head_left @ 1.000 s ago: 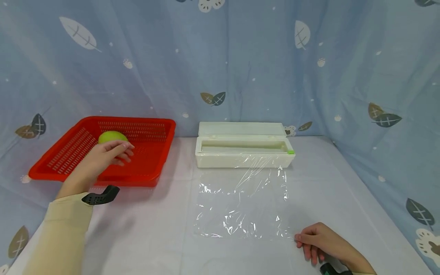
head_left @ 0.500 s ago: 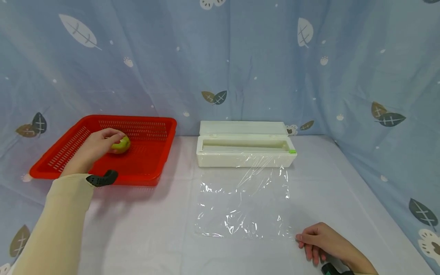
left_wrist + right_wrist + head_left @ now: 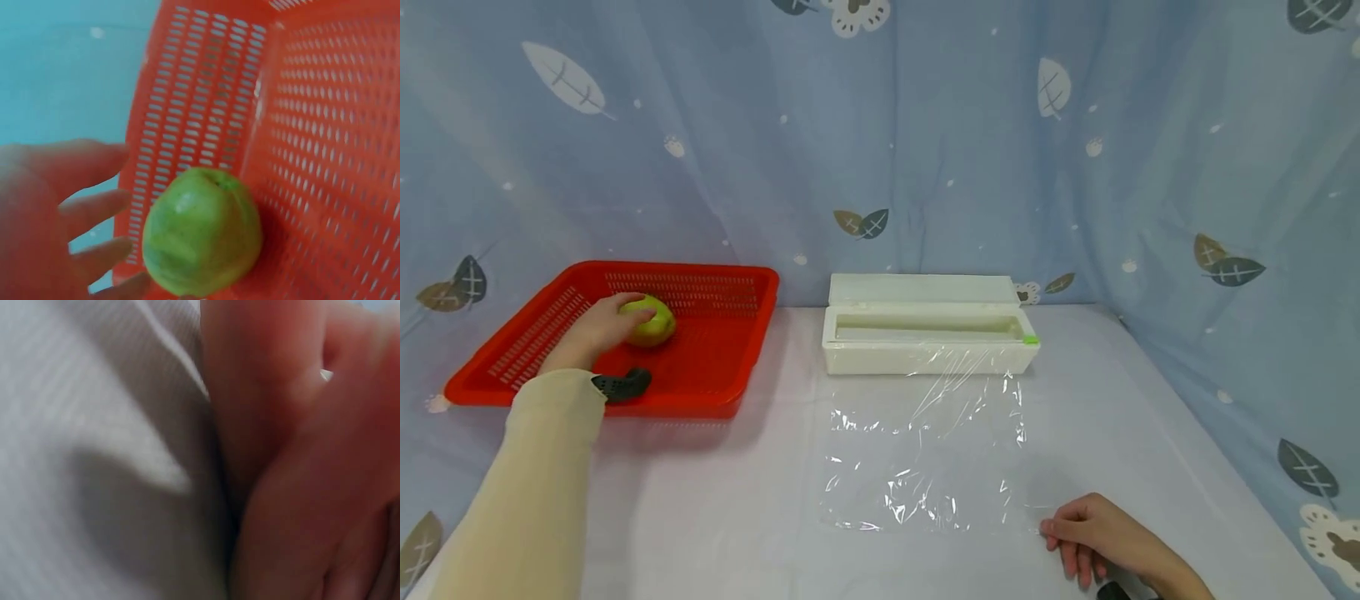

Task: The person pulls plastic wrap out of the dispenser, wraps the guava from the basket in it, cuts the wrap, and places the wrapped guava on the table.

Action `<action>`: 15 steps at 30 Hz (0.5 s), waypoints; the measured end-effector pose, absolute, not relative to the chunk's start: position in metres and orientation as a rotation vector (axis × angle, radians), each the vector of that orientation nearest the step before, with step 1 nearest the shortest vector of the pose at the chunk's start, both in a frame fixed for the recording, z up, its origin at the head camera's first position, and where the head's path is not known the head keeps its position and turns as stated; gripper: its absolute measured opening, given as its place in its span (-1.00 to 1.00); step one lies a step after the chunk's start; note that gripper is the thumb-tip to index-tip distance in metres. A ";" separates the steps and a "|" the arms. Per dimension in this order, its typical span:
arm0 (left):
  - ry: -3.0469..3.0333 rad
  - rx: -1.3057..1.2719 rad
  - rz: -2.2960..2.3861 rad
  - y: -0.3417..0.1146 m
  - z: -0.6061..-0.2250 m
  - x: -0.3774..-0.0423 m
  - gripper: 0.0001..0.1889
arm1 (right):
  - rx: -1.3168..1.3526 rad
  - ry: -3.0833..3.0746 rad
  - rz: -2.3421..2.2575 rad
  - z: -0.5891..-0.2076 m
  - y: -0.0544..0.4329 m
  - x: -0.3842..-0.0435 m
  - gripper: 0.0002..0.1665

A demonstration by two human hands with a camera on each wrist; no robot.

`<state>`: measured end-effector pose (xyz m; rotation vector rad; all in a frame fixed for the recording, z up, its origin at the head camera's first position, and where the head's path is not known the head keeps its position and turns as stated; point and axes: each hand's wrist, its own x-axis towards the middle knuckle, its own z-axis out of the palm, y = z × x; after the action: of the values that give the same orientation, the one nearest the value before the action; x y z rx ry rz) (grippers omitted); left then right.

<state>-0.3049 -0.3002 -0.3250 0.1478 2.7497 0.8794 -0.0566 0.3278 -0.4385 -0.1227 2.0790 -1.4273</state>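
Note:
In the head view, my left hand reaches into the red basket at a green apple, with fingertips over its left side and top. From the left wrist, the fingers appear spread and loosely bent beside the apple, which rests against the slotted basket wall. My right hand lies low on the white table, its thumb and forefinger pinching the near right corner of clear plastic wrap. Close up, the right fingers press together just over the cloth; the film between them is hidden.
The wrap runs out of a white dispenser box with its lid raised, at the back middle. A green slider sits at its right end. A blue leaf-printed curtain hangs behind the white tablecloth.
My left hand has gone forward from before the apple, over its top, to its left side, so more of the apple shows. The right hand and wrap stay put; the head view shifts slightly.

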 end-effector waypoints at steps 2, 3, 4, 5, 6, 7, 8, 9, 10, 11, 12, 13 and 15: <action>2.748 0.201 0.796 -0.300 -0.325 -0.309 -0.21 | -0.124 2.071 -1.439 -0.439 0.328 -0.055 -0.62; 2.745 0.227 0.759 -0.299 -0.325 -0.311 -0.21 | -0.124 2.070 -1.443 -0.439 0.328 -0.055 -0.61; 2.742 0.250 0.724 -0.299 -0.325 -0.313 -0.21 | -0.126 2.074 -1.442 -0.439 0.329 -0.055 -0.62; 2.744 0.266 0.694 -0.298 -0.324 -0.315 -0.21 | -0.125 2.080 -1.440 -0.439 0.329 -0.055 -0.62; 2.747 0.277 0.671 -0.298 -0.324 -0.316 -0.22 | -0.129 2.083 -1.437 -0.439 0.329 -0.055 -0.62; 2.748 0.283 0.656 -0.299 -0.323 -0.317 -0.23 | -0.132 2.088 -1.433 -0.440 0.329 -0.055 -0.62; 2.749 0.289 0.645 -0.300 -0.323 -0.319 -0.24 | -0.138 2.092 -1.429 -0.440 0.330 -0.055 -0.62; 2.748 0.294 0.633 -0.301 -0.323 -0.320 -0.24 | -0.140 2.095 -1.428 -0.440 0.330 -0.056 -0.62; 2.751 0.303 0.621 -0.302 -0.323 -0.321 -0.25 | -0.145 2.097 -1.427 -0.441 0.330 -0.056 -0.62; 2.748 0.302 0.619 -0.303 -0.324 -0.322 -0.25 | -0.149 2.095 -1.429 -0.441 0.330 -0.056 -0.62; 2.743 0.305 0.619 -0.305 -0.325 -0.324 -0.25 | -0.155 2.092 -1.432 -0.441 0.330 -0.057 -0.62; 2.740 0.305 0.618 -0.306 -0.325 -0.325 -0.25 | -0.158 2.089 -1.438 -0.441 0.330 -0.056 -0.62; 2.731 0.293 0.624 -0.308 -0.327 -0.326 -0.24 | -0.161 2.083 -1.448 -0.440 0.330 -0.056 -0.62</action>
<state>-0.3260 -0.3081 -0.3268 0.2927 2.7307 0.6236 -0.0559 0.3298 -0.4401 -0.1609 2.0829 -1.4482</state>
